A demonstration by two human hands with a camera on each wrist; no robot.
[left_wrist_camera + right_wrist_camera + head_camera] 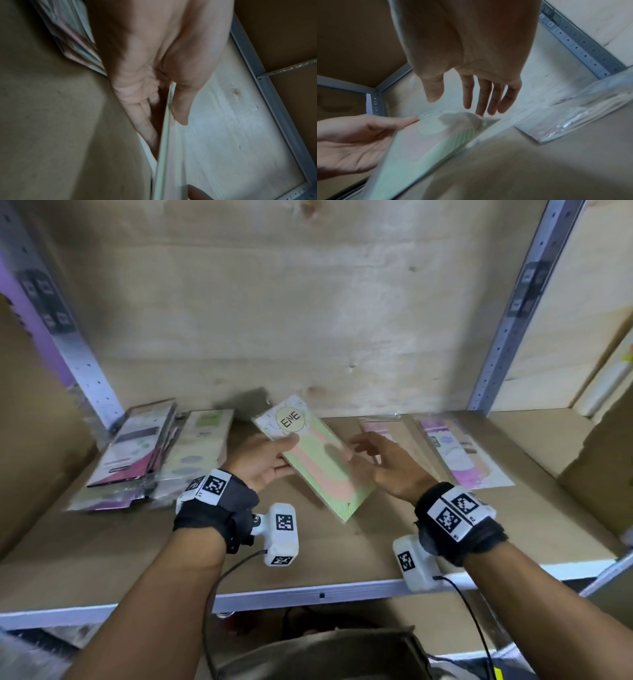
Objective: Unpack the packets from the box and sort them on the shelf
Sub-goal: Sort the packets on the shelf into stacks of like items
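The green-and-pink packet (pixel 317 460) hangs tilted in the air above the middle of the shelf board (pixel 342 556), between two sorted lots: a leaning stack of packets (pixel 144 453) to its left and flat pink packets (pixel 459 453) to its right. The left hand (pixel 263 462) pinches the packet's left edge, thumb on top and fingers beneath. The right hand (pixel 383 463) hovers just beside the right edge, fingers spread and straight, holding nothing.

With only one edge held, the slick wrapper could slide out of the pinch, or the packet could sag and drop onto the wrong lot. A careless sweep leftward might topple the leaning stack.

The head view alone reads the round "ENE" label (pixel 290 419) and both lots. The left wrist view shows the thumb (pixel 180 105) clamped against the packet's thin edge. The right wrist view shows the right fingertips (pixel 481 108) close over the packet's far end; contact I cannot tell.
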